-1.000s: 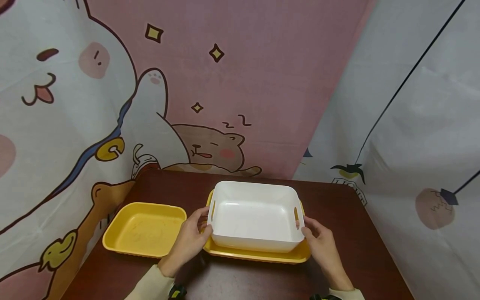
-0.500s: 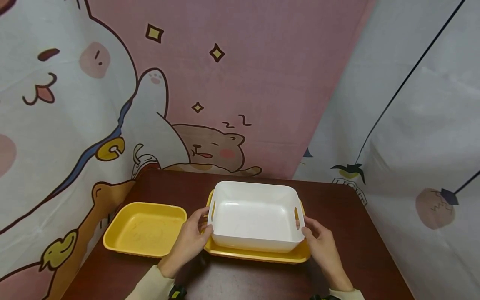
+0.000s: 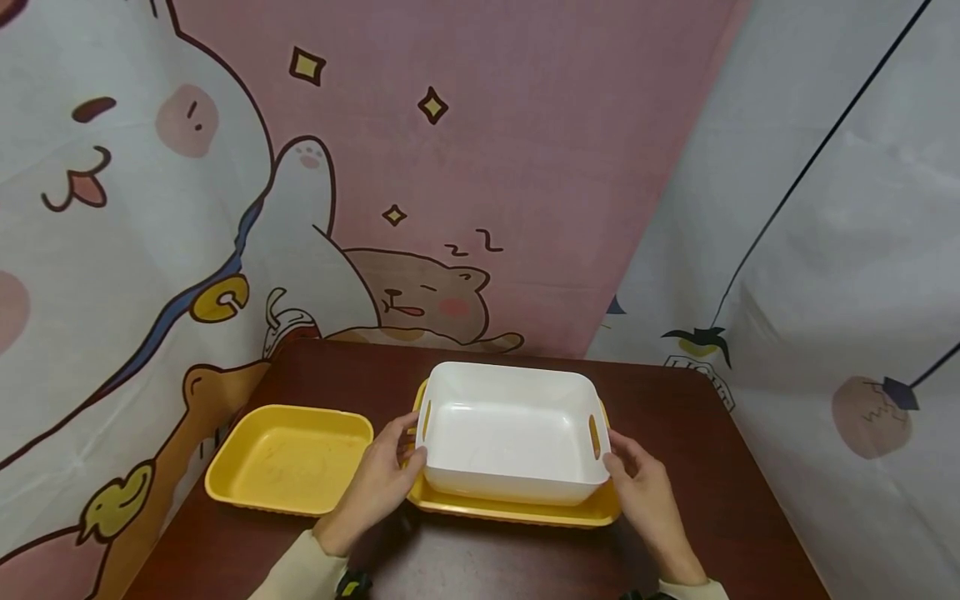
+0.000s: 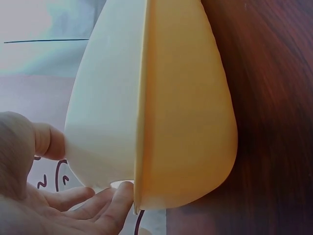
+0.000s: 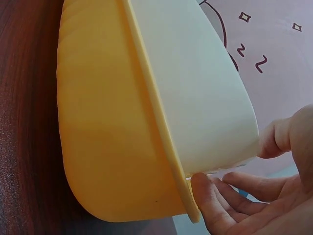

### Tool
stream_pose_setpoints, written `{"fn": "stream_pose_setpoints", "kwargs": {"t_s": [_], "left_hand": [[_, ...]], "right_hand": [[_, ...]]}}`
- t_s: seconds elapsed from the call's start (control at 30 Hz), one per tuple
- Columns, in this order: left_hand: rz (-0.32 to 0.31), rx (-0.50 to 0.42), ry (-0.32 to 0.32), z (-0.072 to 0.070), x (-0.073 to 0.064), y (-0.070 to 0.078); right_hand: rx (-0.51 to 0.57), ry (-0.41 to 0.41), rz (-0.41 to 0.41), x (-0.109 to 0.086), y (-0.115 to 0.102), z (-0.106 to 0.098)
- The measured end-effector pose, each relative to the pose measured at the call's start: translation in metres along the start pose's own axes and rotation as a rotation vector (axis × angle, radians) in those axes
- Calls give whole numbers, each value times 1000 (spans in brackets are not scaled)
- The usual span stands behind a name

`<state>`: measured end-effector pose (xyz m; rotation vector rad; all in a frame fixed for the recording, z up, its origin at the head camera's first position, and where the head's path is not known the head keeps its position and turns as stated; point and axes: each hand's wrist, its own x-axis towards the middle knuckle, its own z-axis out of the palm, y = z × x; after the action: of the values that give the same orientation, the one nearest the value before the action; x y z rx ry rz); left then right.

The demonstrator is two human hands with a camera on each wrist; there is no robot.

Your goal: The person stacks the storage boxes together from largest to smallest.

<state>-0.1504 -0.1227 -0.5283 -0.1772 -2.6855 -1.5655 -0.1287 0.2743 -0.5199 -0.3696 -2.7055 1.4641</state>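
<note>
A white plastic storage bin (image 3: 510, 433) with a handle slot in each end sits in a yellow tray (image 3: 513, 512) on the table. At its left end my left hand (image 3: 378, 475) holds the bin, thumb on the rim and fingers against the outer side. My right hand (image 3: 647, 492) does the same at the right end. In the left wrist view, fingertips touch the white wall (image 4: 105, 107) just above the yellow tray's rim (image 4: 142, 112). The right wrist view has the fingertips at the bin's end (image 5: 205, 98), beside the tray's rim (image 5: 161, 112). Nothing lies inside the bin.
A second yellow tray (image 3: 292, 458) stands to the left, close to my left forearm. The dark red-brown table (image 3: 487, 558) ends at a cartoon-printed cloth (image 3: 525, 208) behind and a white cloth (image 3: 840, 275) on the right.
The right fingertips that showed through the right handle slot are no longer visible there. The bin, trays and left hand stay in nearly the same place.
</note>
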Motion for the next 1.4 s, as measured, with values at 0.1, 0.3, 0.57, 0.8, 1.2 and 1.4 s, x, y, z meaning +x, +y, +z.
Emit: {"fn": "stream_pose_setpoints", "kwargs": {"t_s": [0.1,0.3,0.57,0.8,1.2,1.4], "left_hand": [[4,8,-1,-1,0,0],[20,4,-3,-4,-1,1],[43,18,2,-9,-3,4],[67,34,15,-16,-4,5],[41,53,1,-28,-6,2],[32,86,20,-34,-5,-3]], "right_hand": [[-12,3,-9,-1,-1,-1],[-13,-2,-25,-3,-5,-1],[-51,56,-100,-8,-8,-1],[-88,111,-164,-10,-12,1],[-105,165,-281,-20,-26,11],[-111,212,-349,-24,-31,20]]}}
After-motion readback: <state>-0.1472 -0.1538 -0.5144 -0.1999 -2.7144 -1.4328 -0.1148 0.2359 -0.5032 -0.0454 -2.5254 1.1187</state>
